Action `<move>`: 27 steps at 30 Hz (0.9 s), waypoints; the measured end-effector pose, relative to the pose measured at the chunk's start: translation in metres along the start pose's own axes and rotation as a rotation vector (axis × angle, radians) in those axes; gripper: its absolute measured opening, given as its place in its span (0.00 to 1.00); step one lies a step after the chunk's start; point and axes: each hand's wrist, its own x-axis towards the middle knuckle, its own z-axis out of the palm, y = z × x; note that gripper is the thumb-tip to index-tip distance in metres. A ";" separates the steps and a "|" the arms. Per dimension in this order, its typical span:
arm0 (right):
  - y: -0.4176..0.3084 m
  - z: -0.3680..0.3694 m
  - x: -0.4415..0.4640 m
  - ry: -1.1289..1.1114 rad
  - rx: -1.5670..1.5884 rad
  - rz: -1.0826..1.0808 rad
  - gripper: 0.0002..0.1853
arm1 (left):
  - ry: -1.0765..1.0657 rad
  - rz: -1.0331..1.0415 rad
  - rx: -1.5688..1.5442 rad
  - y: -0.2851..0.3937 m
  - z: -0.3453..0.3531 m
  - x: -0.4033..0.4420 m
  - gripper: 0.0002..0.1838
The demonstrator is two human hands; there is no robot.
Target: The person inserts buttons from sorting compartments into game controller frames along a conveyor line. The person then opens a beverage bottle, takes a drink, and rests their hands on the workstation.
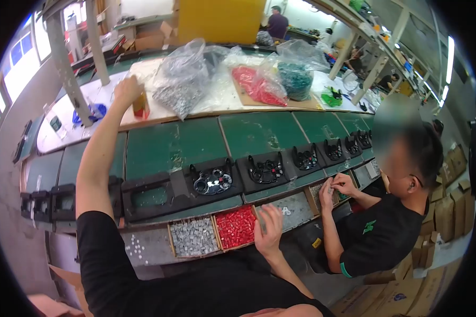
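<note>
My left hand point(128, 91) reaches far forward over the white tabletop, its fingers closed at the top of a small orange-red container point(141, 107). Near me, my right hand point(268, 229) hovers at the right edge of the tray of red parts point(236, 227), fingers spread and holding nothing. Left of that tray lies a tray of grey parts point(194, 237). Beyond the trays, a black controller shell point(211, 180) with parts in it rests on a dark foam holder, and another shell point(266, 170) sits to its right.
A co-worker in a black shirt point(388, 232) sits at the right, both hands over the parts trays. Plastic bags of grey point(180, 95), red point(256, 87) and green parts point(295, 79) lie on the far white table. A metal post point(69, 68) stands left of my left arm.
</note>
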 end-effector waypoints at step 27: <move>-0.110 -0.068 0.115 -0.527 0.587 0.107 0.42 | 0.042 1.268 -0.549 0.198 -0.237 -0.326 0.20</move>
